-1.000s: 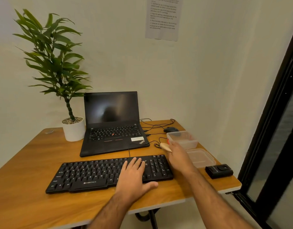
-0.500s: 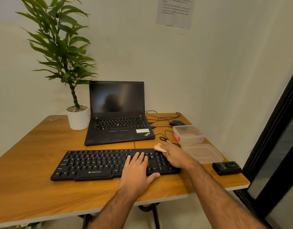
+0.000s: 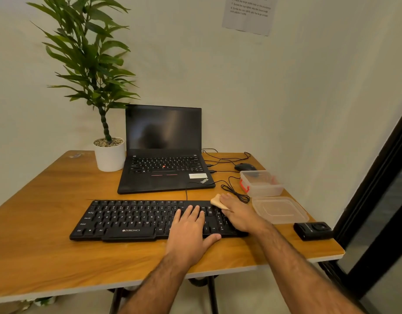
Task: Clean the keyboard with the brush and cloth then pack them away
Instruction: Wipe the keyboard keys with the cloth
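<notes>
Lying flat on the black keyboard (image 3: 150, 219), fingers straight and together over the keys right of centre, thumb spread along the front edge — the left hand (image 3: 191, 230), gripping nothing. Pressing a beige cloth (image 3: 218, 201) down onto the keyboard's far right corner — the right hand (image 3: 238, 214), palm down; only a folded tip of the cloth poking out past the fingertips, the rest hidden under the palm, so cannot tell whether the fingers are curling round it or just lying over it.

Sitting near the front of the wooden desk (image 3: 48, 245), the keyboard, its cable running back toward the open laptop (image 3: 163, 152) just behind it. Standing to the laptop's left, touching or nearly touching its edge, a white pot with a green plant (image 3: 109, 152). Resting just right of the keyboard, a clear container lid (image 3: 279, 209); beyond it, a clear box (image 3: 261, 183) with a red latch, and behind that a dark mouse (image 3: 245, 166) with looping cables. Lying near the desk's right front corner, a small black device (image 3: 313, 231). Hanging on the wall above, a printed sheet (image 3: 249, 15).
</notes>
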The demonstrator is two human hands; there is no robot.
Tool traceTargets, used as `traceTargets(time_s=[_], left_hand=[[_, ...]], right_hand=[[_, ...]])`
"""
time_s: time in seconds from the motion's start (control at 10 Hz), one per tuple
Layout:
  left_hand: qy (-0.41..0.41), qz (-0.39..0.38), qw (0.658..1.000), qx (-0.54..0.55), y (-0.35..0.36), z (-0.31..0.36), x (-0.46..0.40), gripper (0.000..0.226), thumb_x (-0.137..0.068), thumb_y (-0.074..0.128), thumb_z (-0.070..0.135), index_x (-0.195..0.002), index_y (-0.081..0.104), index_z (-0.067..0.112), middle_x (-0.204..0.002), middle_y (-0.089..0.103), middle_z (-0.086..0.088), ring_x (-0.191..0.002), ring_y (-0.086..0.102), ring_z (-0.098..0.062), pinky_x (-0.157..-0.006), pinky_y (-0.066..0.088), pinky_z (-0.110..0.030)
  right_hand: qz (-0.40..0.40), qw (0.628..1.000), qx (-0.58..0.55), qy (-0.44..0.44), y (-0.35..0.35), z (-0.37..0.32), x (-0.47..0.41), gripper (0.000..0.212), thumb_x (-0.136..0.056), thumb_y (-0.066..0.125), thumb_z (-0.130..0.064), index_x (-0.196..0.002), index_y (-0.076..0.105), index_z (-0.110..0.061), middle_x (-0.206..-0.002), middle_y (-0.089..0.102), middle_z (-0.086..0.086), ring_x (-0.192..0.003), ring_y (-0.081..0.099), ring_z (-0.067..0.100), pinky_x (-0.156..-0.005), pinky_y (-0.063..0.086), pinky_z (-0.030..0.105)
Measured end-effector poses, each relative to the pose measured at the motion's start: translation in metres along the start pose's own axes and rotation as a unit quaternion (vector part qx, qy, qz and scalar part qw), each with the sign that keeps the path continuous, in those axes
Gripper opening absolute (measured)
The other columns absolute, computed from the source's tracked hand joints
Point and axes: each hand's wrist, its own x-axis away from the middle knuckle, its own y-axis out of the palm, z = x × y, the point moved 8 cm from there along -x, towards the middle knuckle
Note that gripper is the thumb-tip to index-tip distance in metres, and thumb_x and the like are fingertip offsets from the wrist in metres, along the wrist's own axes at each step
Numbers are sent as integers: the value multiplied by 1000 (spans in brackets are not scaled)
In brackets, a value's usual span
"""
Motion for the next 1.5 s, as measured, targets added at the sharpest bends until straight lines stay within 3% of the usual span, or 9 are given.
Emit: traceTargets(time_s=[0.1,0.3,0.4,0.6,1.5], left_hand=[[-3,0,1000,1,1,0,0,89,-91,27,78,-158,21,19,-166,16,-1,-154,7,-18,-125,0,-44],[-6,-2,1000,6,0,-1,0,90,-91,28,79,-158,22,19,-166,17,-1,-154,7,-18,-125,1,-45],[-7,-8,1000,5,1,-2,1,90,-91,29,79,-158,21,19,-166,16,-1,-154,7,-18,-125,1,-45],[-7,-10,1000,5,0,-1,1,91,-90,28,80,-158,23,19,-166,17,-1,-154,7,-18,-125,2,-45],[-10,-6,1000,5,0,-3,1,91,-89,30,80,-157,26,19,-166,19,-1,-154,10,-18,-125,3,-44]], right_hand=[[-6,999,-22,26,-4,10,2,54,-105,41,-21,-156,22,-20,-163,18,0,-149,17,17,-119,14,32],[0,1000,-18,22,2,11,4,55,-105,42,-20,-156,20,-17,-164,13,-2,-150,11,15,-119,7,27],[-2,998,-40,47,-5,21,7,55,-105,41,-21,-156,22,-21,-163,16,-1,-149,19,18,-119,14,30],[-9,998,-55,21,1,15,10,54,-104,42,-18,-155,23,-17,-163,15,-3,-150,11,13,-119,6,26],[24,998,-61,20,6,25,51,55,-105,42,-20,-155,20,-19,-163,15,-5,-149,12,10,-119,7,24]])
